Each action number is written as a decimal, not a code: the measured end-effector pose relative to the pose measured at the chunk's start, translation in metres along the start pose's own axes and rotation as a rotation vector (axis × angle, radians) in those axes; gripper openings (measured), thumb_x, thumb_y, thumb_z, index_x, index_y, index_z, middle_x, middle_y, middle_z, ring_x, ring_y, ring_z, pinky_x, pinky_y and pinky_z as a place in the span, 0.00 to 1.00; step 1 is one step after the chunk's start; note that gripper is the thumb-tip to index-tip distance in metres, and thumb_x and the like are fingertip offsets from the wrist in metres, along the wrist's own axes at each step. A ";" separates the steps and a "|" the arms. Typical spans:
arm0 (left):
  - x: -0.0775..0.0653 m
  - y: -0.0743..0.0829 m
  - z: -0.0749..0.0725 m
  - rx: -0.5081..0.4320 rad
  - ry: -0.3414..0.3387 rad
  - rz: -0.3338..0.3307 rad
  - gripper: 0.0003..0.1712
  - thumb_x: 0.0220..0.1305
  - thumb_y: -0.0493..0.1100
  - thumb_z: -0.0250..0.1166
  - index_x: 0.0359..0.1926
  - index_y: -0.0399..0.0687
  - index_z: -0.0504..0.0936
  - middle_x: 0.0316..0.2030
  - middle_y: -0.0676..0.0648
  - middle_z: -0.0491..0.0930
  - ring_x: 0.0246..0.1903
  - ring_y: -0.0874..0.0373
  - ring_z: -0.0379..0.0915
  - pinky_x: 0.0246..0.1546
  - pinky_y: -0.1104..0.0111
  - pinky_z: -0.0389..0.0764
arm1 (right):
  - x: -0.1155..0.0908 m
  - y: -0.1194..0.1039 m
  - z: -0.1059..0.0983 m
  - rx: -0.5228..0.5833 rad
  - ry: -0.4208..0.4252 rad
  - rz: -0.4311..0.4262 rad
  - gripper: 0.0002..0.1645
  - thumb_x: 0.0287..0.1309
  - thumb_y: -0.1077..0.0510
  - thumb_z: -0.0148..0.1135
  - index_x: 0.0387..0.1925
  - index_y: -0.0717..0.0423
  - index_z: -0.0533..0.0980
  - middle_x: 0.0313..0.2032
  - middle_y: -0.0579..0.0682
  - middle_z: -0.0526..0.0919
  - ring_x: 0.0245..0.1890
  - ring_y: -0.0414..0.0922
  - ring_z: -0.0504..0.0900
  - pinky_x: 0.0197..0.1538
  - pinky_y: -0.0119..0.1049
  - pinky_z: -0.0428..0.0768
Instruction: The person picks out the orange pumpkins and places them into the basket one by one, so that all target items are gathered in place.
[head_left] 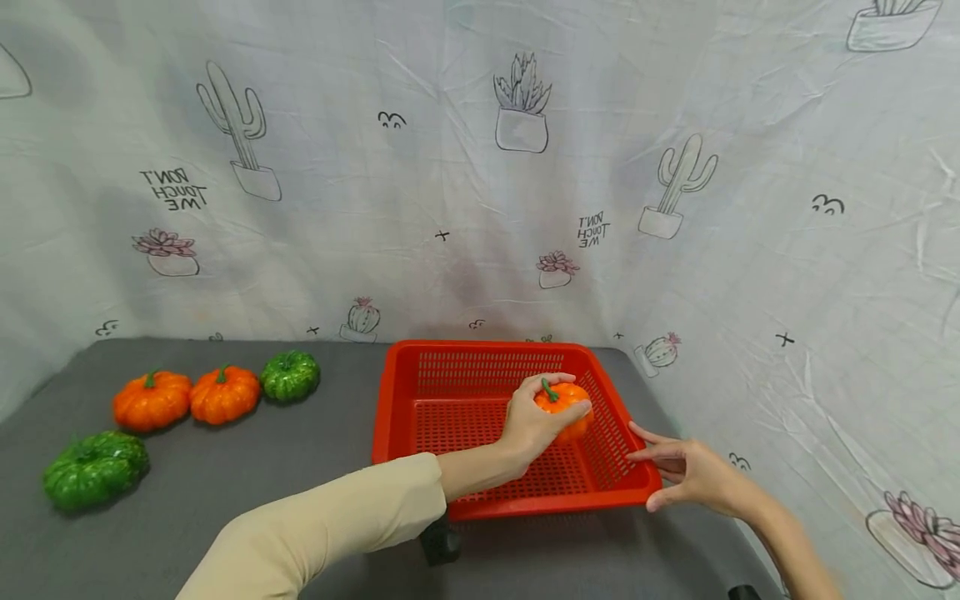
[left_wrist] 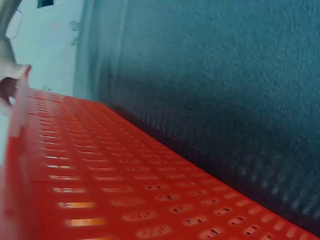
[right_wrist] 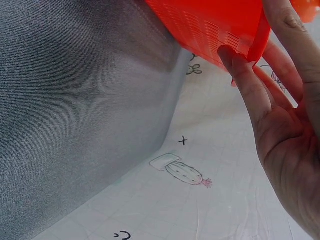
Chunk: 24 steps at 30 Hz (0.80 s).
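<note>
My left hand (head_left: 534,425) holds an orange toy pumpkin (head_left: 572,408) with a green stem, fingers on its far side and thumb on its near side. Hand and pumpkin are over the right part of a red plastic basket (head_left: 517,506) with slotted walls. At the basket's right near corner, my right hand (head_left: 693,475) grips the rim, with fingers over the edge and thumb outside. The right wrist view shows this hand (right_wrist: 287,115) pinching the rim from outside. Slotted basket wall (left_wrist: 100,165) fills much of the left wrist view, with orange showing through some slots.
On the left of the grey table (head_left: 300,467) lie two orange pumpkins (head_left: 152,402) side by side, a small green pumpkin (head_left: 290,376) and a larger green one (head_left: 96,471). A white printed cloth (head_left: 465,208) hangs behind and along the right side.
</note>
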<state>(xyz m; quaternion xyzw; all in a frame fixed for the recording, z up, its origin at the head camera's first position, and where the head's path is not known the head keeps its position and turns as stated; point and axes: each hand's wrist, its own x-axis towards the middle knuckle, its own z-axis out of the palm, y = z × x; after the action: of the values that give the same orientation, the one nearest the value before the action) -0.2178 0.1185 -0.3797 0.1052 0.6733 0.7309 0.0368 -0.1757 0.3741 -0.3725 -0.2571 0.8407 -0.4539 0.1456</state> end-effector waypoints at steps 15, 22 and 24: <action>0.053 0.045 -0.020 0.145 -0.477 0.104 0.21 0.57 0.41 0.71 0.53 0.51 0.81 0.48 0.54 0.75 0.40 0.58 0.75 0.40 0.68 0.80 | -0.001 0.001 -0.005 -0.016 0.013 0.010 0.35 0.46 0.59 0.74 0.54 0.74 0.74 0.66 0.76 0.51 0.57 0.31 0.69 0.51 0.35 0.77; 0.082 0.037 -0.028 0.179 -0.820 0.142 0.21 0.59 0.36 0.68 0.55 0.46 0.79 0.52 0.54 0.76 0.45 0.58 0.74 0.47 0.66 0.79 | -0.001 -0.001 -0.005 -0.024 0.013 -0.008 0.35 0.45 0.60 0.74 0.54 0.74 0.74 0.65 0.78 0.53 0.57 0.31 0.70 0.50 0.35 0.78; 0.087 0.033 -0.026 0.190 -0.881 0.134 0.21 0.59 0.35 0.68 0.55 0.46 0.79 0.52 0.53 0.76 0.45 0.58 0.74 0.47 0.65 0.78 | -0.001 -0.001 -0.005 -0.023 0.016 -0.002 0.35 0.45 0.60 0.74 0.54 0.73 0.75 0.65 0.77 0.53 0.57 0.31 0.70 0.50 0.35 0.78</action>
<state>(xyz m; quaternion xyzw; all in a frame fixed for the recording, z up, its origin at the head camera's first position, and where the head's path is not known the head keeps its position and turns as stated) -0.3049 0.1070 -0.3400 0.4525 0.6492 0.5522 0.2624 -0.1770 0.3780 -0.3694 -0.2559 0.8467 -0.4465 0.1353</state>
